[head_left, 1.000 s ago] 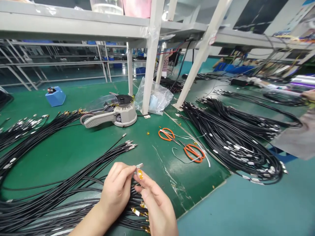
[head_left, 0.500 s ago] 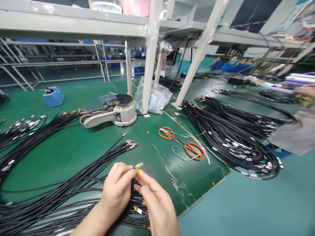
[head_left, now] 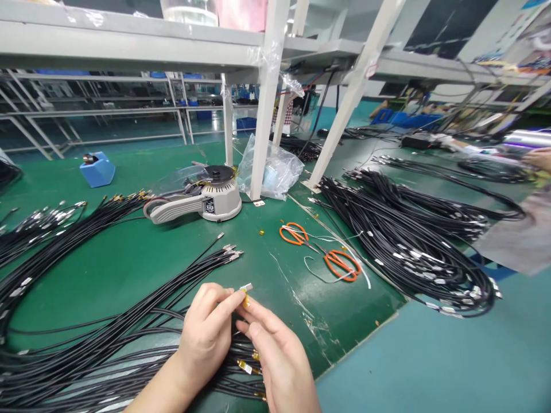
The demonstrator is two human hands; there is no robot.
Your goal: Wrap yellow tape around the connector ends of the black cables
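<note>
My left hand (head_left: 205,332) pinches a black cable just behind its silvery connector (head_left: 246,286), which points away to the right. A small strip of yellow tape (head_left: 246,299) hangs at the cable end, with the left index fingertip pressed against it. From the other side, my right hand (head_left: 282,358) closes on the tape, its fingertips almost meeting the left ones; the exact contact is partly hidden. Beneath both hands lie black cables (head_left: 142,358), and a few ends by the right hand carry yellow tape (head_left: 244,366).
A grey tape dispenser (head_left: 221,201) stands beyond the hands. Orange-handled scissors (head_left: 342,265) lie ahead on the right, near a thick cable bundle (head_left: 408,246). A plastic bag (head_left: 275,172) sits by the white post (head_left: 263,115). At far right is a person's sleeve (head_left: 512,229).
My left index finger has slid forward over the yellow tape, covering more of the cable end. The right hand keeps nearly the same pose. The whole view has shifted slightly.
</note>
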